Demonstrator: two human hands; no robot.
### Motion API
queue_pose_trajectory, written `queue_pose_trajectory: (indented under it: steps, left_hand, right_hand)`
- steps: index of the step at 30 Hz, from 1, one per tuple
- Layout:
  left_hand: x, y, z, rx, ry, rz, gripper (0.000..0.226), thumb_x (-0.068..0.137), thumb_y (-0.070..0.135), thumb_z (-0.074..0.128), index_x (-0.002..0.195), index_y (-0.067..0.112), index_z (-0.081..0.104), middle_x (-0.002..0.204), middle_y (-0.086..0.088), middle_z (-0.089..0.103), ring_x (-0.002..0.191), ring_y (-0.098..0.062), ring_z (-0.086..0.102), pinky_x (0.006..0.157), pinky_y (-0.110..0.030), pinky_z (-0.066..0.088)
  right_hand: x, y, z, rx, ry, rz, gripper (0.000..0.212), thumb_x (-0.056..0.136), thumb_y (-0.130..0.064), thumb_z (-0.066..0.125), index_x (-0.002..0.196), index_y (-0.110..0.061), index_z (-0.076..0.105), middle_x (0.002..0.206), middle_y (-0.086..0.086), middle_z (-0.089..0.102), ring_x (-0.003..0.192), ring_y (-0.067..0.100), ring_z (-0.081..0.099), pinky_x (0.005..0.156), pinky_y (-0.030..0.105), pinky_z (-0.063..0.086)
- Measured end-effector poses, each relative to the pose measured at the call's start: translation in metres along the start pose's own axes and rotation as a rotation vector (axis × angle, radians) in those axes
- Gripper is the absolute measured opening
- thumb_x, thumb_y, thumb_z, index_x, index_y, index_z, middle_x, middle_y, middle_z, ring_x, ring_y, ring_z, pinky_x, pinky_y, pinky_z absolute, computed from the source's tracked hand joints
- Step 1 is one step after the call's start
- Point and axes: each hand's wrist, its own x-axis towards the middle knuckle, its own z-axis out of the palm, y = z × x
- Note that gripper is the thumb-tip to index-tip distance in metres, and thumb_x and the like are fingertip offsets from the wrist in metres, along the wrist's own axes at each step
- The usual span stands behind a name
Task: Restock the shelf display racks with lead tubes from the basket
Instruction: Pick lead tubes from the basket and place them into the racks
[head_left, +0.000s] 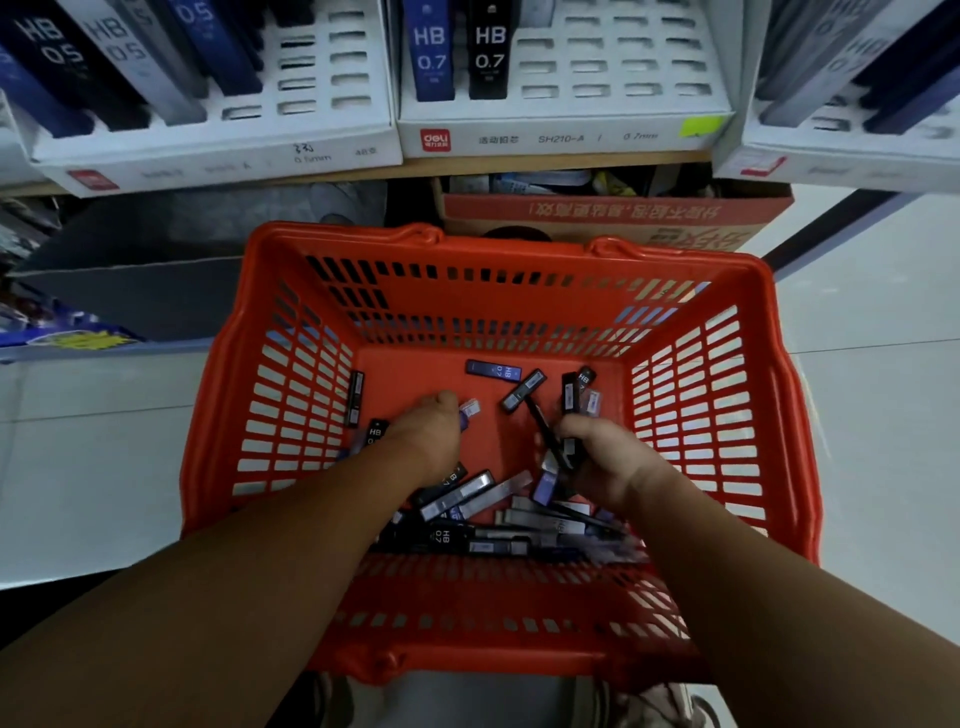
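Lead tubes (483, 499) are piled loosely on the floor of the orange basket (218, 415), mostly at its near side, with a few scattered farther in. A small bundle of dark tubes (570, 397) is gripped in the right hand (608, 457), the fingers curled round them. The left hand (426, 431) is lowered knuckles-up beside a pale purple tube (469, 409); its fingers are hidden, so whether that tube is pinched cannot be told. Two HB 0.7 tubes (431, 52) are stood in the white rack (566, 137) on the shelf above.
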Motion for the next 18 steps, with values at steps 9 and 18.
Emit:
queue_pose_trajectory:
  steps: [9,18]
  left_hand:
    - [0.009,0.024,-0.033,-0.123,0.297,0.063,0.044,0.099,0.038,0.057,0.136,0.019,0.044,0.087,-0.001,0.064,0.075,-0.022,0.061,0.058,-0.030,0.046]
    - [0.041,0.055,-0.009,-0.028,0.246,0.103,0.062,0.086,0.046,0.078,0.134,0.018,0.048,0.128,-0.010,0.062,0.113,-0.030,0.062,0.083,-0.035,0.051]
  right_hand:
    - [-0.026,-0.003,0.005,0.298,-0.205,0.022,0.024,0.083,0.007,0.045,0.087,-0.002,0.066,0.082,0.011,0.067,0.078,0.026,0.069,0.076,0.041,0.060]
    - [-0.025,-0.008,-0.006,0.159,-0.165,0.017,0.018,0.096,0.004,0.052,0.094,-0.001,0.070,0.083,0.011,0.072,0.078,0.027,0.070,0.077,0.044,0.062]
